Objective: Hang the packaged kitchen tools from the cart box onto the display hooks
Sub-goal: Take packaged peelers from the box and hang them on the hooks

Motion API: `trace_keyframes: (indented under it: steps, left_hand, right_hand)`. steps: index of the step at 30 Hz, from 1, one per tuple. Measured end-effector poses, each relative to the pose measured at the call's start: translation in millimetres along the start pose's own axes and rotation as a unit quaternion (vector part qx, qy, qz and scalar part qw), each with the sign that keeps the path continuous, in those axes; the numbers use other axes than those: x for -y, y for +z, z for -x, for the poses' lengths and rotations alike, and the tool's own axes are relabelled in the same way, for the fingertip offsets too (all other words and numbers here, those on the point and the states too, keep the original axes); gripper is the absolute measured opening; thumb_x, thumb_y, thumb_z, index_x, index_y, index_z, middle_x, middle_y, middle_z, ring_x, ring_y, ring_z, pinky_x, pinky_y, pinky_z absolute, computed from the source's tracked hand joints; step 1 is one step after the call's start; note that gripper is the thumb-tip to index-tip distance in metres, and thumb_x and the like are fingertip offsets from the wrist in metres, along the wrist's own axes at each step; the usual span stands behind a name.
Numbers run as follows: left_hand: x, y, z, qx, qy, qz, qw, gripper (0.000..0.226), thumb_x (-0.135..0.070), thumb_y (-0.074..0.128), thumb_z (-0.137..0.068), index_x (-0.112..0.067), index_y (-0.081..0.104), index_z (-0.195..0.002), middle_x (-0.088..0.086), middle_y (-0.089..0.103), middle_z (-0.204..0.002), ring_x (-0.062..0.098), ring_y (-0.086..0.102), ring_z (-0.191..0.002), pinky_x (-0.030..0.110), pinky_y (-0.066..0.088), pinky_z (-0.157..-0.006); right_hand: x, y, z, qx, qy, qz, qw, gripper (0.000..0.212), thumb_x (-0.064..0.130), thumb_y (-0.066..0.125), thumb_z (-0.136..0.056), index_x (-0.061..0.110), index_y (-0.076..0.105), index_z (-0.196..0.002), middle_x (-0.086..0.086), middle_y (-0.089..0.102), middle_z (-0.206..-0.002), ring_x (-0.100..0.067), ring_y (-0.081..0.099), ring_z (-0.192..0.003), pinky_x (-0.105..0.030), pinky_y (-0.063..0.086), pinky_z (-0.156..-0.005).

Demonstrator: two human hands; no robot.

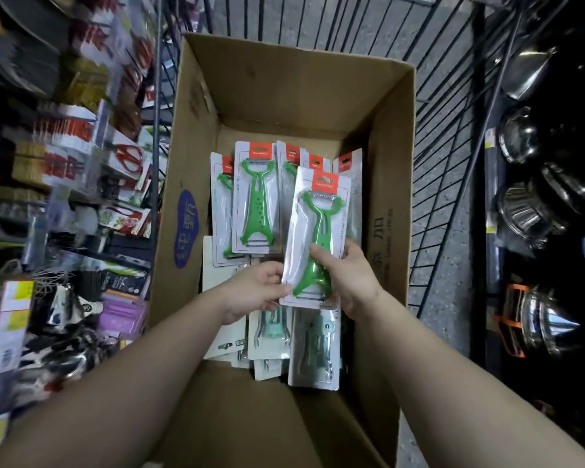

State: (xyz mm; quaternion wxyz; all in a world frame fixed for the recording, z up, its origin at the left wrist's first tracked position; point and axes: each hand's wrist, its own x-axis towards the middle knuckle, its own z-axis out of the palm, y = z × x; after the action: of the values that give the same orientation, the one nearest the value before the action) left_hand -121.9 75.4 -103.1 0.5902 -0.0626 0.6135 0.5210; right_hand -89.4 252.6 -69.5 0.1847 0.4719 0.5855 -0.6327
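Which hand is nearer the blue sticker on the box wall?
Left. The left hand is just right of and below the blue sticker, pinching the held peeler pack; the right hand grips the pack's far side.

A retail shop aisle for housewares. An open cardboard box [284,96] of carded green peelers [255,201] sits in a wire cart [436,130]. Left of the box, display racks [81,146] carry packaged scissors and small tools, blurred. Right of the box, dark shelving holds stainless-steel pots and kettles [534,204].
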Motion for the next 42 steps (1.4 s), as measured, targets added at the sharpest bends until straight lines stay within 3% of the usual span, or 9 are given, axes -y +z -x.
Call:
trace_keyframes:
  steps: [4, 8, 10, 18, 25, 32, 35, 40, 42]
  left_hand:
    - [-19, -12, -8, -0.046, 0.015, -0.062, 0.997, 0.026, -0.022, 0.068, -0.096, -0.017, 0.064, -0.121, 0.002, 0.07, -0.115, 0.016, 0.065, -0.099, 0.028, 0.05, -0.082]
    - [-44, -31, -29, -0.372, 0.044, -0.042, 0.926, 0.059, -0.033, 0.073, -0.092, -0.017, 0.048, -0.143, 0.005, 0.053, -0.139, 0.025, 0.055, -0.123, 0.031, 0.043, -0.092]
    - [-48, -38, -43, -0.426, 0.008, -0.062, 0.903, 0.075, -0.042, 0.075, -0.088, -0.019, 0.039, -0.149, 0.008, 0.043, -0.149, 0.031, 0.047, -0.133, 0.038, 0.041, -0.099]
    - [-54, -49, -61, -0.39, -0.081, -0.07, 0.915, 0.103, -0.051, 0.08, -0.08, -0.011, 0.025, -0.156, 0.013, 0.031, -0.159, 0.038, 0.038, -0.142, 0.051, 0.041, -0.11]
    - [-48, -42, -36, -0.388, -0.059, -0.015, 0.92, 0.095, -0.031, 0.074, -0.086, -0.009, 0.015, -0.157, 0.013, 0.039, -0.151, 0.035, 0.048, -0.123, 0.039, 0.041, -0.086]
    - [-25, -15, 10, -0.331, 0.001, 0.018, 0.944, 0.096, -0.027, 0.075, -0.09, -0.013, 0.012, -0.161, 0.01, 0.031, -0.16, 0.028, 0.04, -0.136, 0.035, 0.037, -0.096]
    - [-11, -3, 33, -0.327, 0.02, 0.046, 0.944, 0.101, -0.027, 0.079, -0.086, -0.015, 0.012, -0.161, 0.011, 0.028, -0.163, 0.033, 0.035, -0.145, 0.039, 0.037, -0.107]
    - [28, 20, 70, -0.344, 0.082, 0.098, 0.93, 0.147, -0.065, 0.093, -0.02, -0.025, 0.036, -0.15, 0.008, 0.054, -0.147, 0.034, 0.058, -0.127, 0.054, 0.048, -0.107]
    - [46, 30, 85, -0.359, 0.109, 0.126, 0.918, 0.14, -0.066, 0.093, -0.018, -0.025, 0.043, -0.143, 0.007, 0.06, -0.139, 0.033, 0.062, -0.121, 0.054, 0.051, -0.103]
  right_hand:
    - [-5, -3, -8, -0.016, -0.01, -0.041, 0.999, 0.042, 0.015, 0.077, -0.085, 0.007, 0.06, -0.123, -0.01, 0.076, -0.107, -0.028, 0.075, -0.093, -0.049, 0.06, -0.085]
    - [-11, -11, -11, -0.024, 0.0, -0.065, 0.998, 0.036, 0.012, 0.074, -0.088, 0.005, 0.061, -0.121, -0.011, 0.075, -0.108, -0.027, 0.075, -0.093, -0.042, 0.062, -0.081]
    - [-15, -14, -12, -0.029, 0.006, -0.07, 0.997, 0.041, 0.014, 0.074, -0.088, 0.006, 0.058, -0.125, -0.01, 0.075, -0.111, -0.026, 0.075, -0.095, -0.043, 0.062, -0.083]
    - [-21, -15, -8, -0.046, 0.029, -0.074, 0.996, 0.044, 0.015, 0.076, -0.087, 0.009, 0.058, -0.126, -0.009, 0.075, -0.109, -0.027, 0.075, -0.095, -0.048, 0.061, -0.084]
    - [-6, -7, 10, -0.036, -0.009, -0.056, 0.998, 0.018, 0.008, 0.072, -0.089, 0.011, 0.065, -0.106, -0.012, 0.075, -0.108, -0.03, 0.073, -0.098, -0.046, 0.06, -0.087]
    - [0, -4, 32, -0.008, -0.053, -0.036, 0.998, 0.02, 0.01, 0.074, -0.088, 0.017, 0.059, -0.098, -0.009, 0.073, -0.106, -0.028, 0.073, -0.096, -0.045, 0.059, -0.089]
    - [-4, -7, 48, 0.004, -0.076, -0.025, 0.997, 0.032, 0.011, 0.077, -0.086, 0.013, 0.057, -0.111, -0.009, 0.073, -0.107, -0.028, 0.073, -0.095, -0.046, 0.059, -0.089]
    - [-19, -14, 89, 0.055, -0.125, 0.004, 0.991, 0.041, 0.017, 0.08, -0.082, 0.014, 0.057, -0.116, -0.011, 0.074, -0.111, -0.03, 0.074, -0.094, -0.05, 0.06, -0.086]
    - [-24, -21, 111, 0.082, -0.145, 0.013, 0.986, 0.033, 0.015, 0.079, -0.084, 0.018, 0.057, -0.109, -0.011, 0.074, -0.109, -0.031, 0.074, -0.093, -0.052, 0.06, -0.085]
